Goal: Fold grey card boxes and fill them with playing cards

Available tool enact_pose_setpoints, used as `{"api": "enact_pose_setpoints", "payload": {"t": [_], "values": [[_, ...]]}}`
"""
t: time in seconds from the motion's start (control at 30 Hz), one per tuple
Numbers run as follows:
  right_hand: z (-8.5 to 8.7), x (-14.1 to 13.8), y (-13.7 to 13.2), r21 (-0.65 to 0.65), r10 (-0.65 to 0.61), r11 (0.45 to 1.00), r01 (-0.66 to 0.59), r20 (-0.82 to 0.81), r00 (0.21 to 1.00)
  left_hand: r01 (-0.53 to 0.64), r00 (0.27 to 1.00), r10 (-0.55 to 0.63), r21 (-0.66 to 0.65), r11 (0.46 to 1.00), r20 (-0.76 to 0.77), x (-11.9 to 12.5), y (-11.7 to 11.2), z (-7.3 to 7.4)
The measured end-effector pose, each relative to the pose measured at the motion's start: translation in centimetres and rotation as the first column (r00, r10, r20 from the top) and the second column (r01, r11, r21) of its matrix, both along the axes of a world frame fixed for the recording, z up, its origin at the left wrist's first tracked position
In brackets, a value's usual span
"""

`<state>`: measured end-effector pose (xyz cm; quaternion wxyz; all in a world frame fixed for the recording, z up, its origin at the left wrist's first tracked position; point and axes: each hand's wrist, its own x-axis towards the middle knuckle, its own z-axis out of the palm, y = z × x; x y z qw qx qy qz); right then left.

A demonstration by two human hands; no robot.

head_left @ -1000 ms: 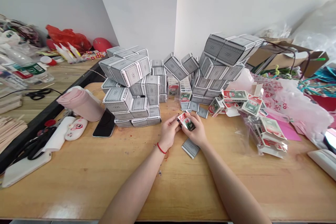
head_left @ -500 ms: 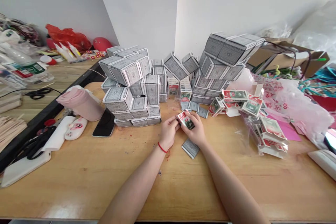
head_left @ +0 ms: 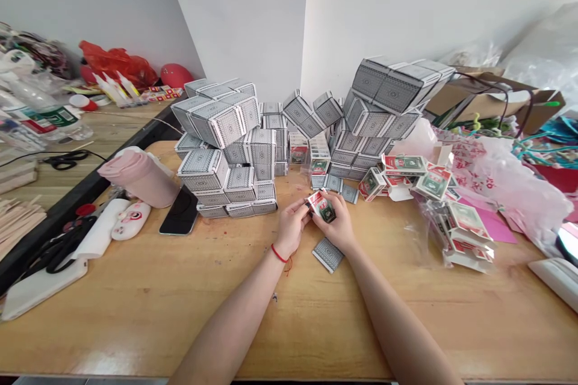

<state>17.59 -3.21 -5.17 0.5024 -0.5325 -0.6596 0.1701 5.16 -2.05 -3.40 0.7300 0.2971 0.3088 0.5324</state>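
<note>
Between both hands, just above the table, I hold a small red and green playing-card box (head_left: 323, 208). My left hand (head_left: 292, 222) pinches its left edge, and a red string bracelet circles that wrist. My right hand (head_left: 338, 220) wraps the box's right side, fingers along the top edge. Below the right hand a grey patterned card piece (head_left: 328, 254) lies flat on the table. More grey patterned pieces (head_left: 348, 193) lie just beyond my hands. Behind them stand red and green card boxes (head_left: 320, 162) in clear plastic.
Stacked grey patterned boxes rise in a left pile (head_left: 217, 132) and a right pile (head_left: 379, 108). Loose card boxes (head_left: 465, 228) and plastic bags (head_left: 506, 174) lie at the right. A phone (head_left: 179, 212), a pink cup (head_left: 139, 177) and scissors (head_left: 67, 246) are at the left.
The card box tilts slightly differently in my fingers, with less glare on its face. Both hands stay in nearly the same place.
</note>
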Motion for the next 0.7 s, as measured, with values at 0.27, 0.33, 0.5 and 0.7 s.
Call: {"api": "enact_pose_setpoints", "payload": {"t": [0.27,0.33,0.5,0.7], "values": [[0.01,-0.05,-0.02,0.002,-0.007,1.0,0.007,-0.001,1.0,-0.034,0.997,0.037,0.038,0.999,-0.063,0.09,0.03,-0.32],[0.1,-0.06,-0.05,-0.002,-0.003,1.0,0.003,-0.01,1.0,-0.048,0.993,0.053,0.046,0.998,-0.106,0.11,-0.01,-0.44],[0.35,-0.07,-0.05,-0.003,-0.013,1.0,0.013,-0.029,0.999,-0.125,0.981,0.124,0.002,0.992,-0.15,0.31,-0.08,-0.6],[0.28,-0.1,0.0,0.028,-0.051,0.998,0.051,-0.018,0.999,-0.214,0.951,0.209,0.003,0.977,-0.229,0.48,-0.09,-0.86]]}}
